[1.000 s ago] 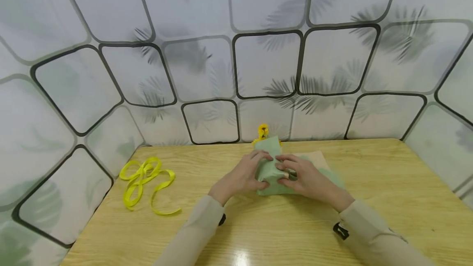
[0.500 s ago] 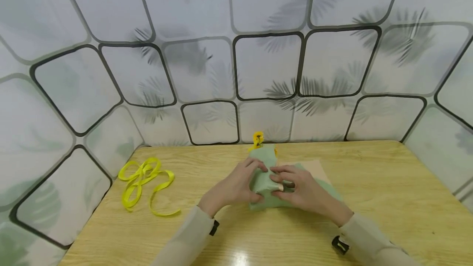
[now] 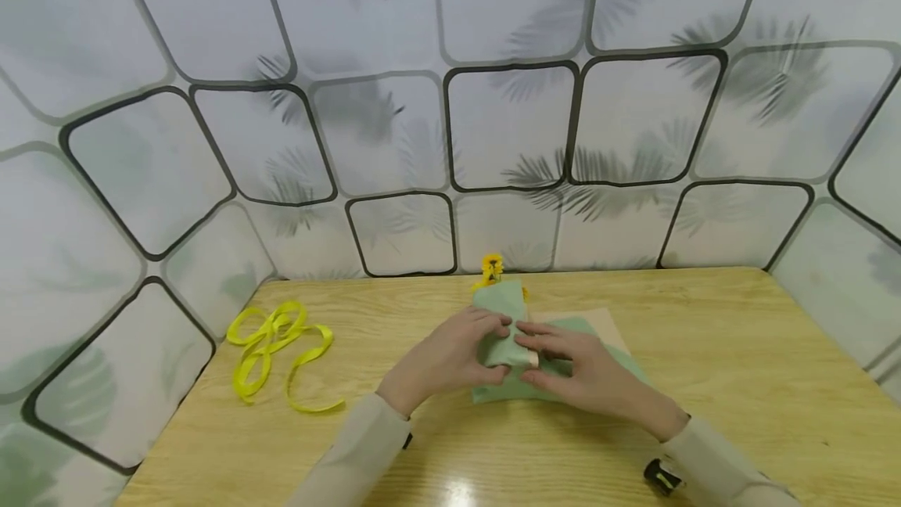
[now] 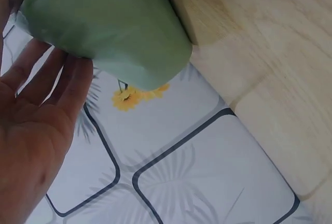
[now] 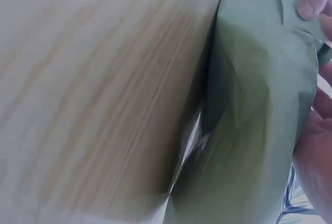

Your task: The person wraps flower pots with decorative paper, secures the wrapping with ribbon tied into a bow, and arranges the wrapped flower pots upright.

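Note:
Green wrapping paper (image 3: 501,300) is folded into a narrow roll, with yellow flowers (image 3: 492,264) showing beyond its far end. My left hand (image 3: 454,354) holds the roll from the left, thumb near and fingers over the top. From the right, my right hand (image 3: 580,366) pinches the folded edge, where a pale strip shows. In the left wrist view the flower heads (image 4: 126,99) peek out past the paper (image 4: 114,27), my fingers curled at its side. The right wrist view shows creased paper (image 5: 259,63) close up; the stems are hidden inside.
A loosely looped yellow ribbon (image 3: 271,343) lies on the left of the wooden table (image 3: 739,382). A beige sheet (image 3: 605,325) and more green paper spread out to the right of the roll. A patterned wall covering (image 3: 510,127) rises behind the table.
Both hands, with the paper and flowers, have shifted slightly left and nearer to me. Lately the right thumb and fingers have changed position a little on the folded edge.

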Demonstrator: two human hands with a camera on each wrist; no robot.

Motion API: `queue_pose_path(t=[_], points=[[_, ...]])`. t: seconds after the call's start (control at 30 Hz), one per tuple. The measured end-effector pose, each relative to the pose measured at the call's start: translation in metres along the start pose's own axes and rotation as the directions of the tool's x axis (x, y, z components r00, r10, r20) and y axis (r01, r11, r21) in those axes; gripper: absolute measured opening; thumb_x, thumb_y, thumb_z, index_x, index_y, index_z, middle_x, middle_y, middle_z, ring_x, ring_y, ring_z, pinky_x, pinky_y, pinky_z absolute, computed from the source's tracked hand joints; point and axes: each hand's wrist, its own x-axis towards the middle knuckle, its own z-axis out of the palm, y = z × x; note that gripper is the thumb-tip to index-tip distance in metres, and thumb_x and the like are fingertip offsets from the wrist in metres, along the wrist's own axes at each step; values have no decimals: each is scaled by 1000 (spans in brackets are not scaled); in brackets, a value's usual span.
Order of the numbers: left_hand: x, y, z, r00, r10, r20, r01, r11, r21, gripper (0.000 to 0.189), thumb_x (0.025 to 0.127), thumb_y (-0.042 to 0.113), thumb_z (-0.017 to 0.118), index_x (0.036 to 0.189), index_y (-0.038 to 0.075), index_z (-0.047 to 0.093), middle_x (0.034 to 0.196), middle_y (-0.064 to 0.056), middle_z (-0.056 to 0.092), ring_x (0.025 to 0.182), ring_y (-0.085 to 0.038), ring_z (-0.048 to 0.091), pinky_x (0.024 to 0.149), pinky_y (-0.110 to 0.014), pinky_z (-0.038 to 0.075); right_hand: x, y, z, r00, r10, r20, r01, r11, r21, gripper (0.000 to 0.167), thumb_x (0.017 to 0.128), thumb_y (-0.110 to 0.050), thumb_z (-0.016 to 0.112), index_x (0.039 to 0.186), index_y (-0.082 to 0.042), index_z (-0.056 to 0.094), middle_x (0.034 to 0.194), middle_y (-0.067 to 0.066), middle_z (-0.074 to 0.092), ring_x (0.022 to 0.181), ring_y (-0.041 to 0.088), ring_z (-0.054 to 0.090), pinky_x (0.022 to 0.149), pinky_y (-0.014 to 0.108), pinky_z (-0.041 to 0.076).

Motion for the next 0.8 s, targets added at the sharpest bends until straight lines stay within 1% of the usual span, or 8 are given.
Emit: queue_pose_path(t=[0.07,0.17,0.27,0.37,0.43,0.5,0.63,0.8], points=[[2,2,0,1000,6,8,-6,999,38,40,89,33,77,122,14,67,140,0,64,130,-18,59,110,-33,50,-3,-1,-6,999,30,-20,-30,999,-31,48,89,-14,80,135,-8,67,141,15,64,130,32,62,106,16,47],[5,5,-1,1000,23,14,-24,995,92,40,90,34,75,125,17,68,139,-2,65,130,-20,59,112,-37,48,-7,-2,-17,992,60,-116,-79,983,-167,45,86,-9,82,129,-8,70,135,14,68,126,32,64,106,23,50],[6,8,-3,998,53,19,-55,991,121,39,91,34,74,127,19,69,138,-5,65,130,-22,60,117,-42,44,-12,-4,-31,960,150,-238,-226,916,-331,40,85,-9,82,124,-4,72,126,18,70,116,38,66,94,43,58],[7,10,-4,997,68,32,-71,990,119,41,91,36,75,127,18,70,138,-7,64,130,-25,59,119,-46,41,-18,-5,-47,877,401,-263,-476,795,-376,48,96,-27,72,132,4,63,127,30,61,115,50,58,86,62,52],[8,11,-4,997,60,38,-63,992,107,43,91,41,75,127,18,71,139,-7,63,131,-25,58,119,-47,41,-22,-4,-57,795,570,-209,-602,695,-392,63,103,-41,61,140,10,52,129,39,53,115,59,52,86,69,48],[10,11,-3,998,48,35,-51,995,90,45,91,46,74,126,19,72,139,-4,62,132,-24,56,116,-44,44,-27,-1,-64,711,693,-118,-675,626,-390,77,106,-50,49,145,16,41,130,45,50,115,63,50,87,70,47],[14,10,2,996,86,-3,-86,994,67,41,94,50,69,119,17,74,137,-2,63,131,-22,55,110,-36,49,-35,10,-69,647,762,38,-703,615,-358,83,109,-49,40,142,27,32,117,44,60,107,57,62,87,64,53],[16,9,7,988,152,-10,-152,987,49,35,96,42,70,115,12,71,137,-4,66,133,-21,56,115,-32,44,-39,17,-67,618,781,95,-727,613,-309,79,110,-45,40,141,28,33,122,45,59,114,58,60,91,62,53]])
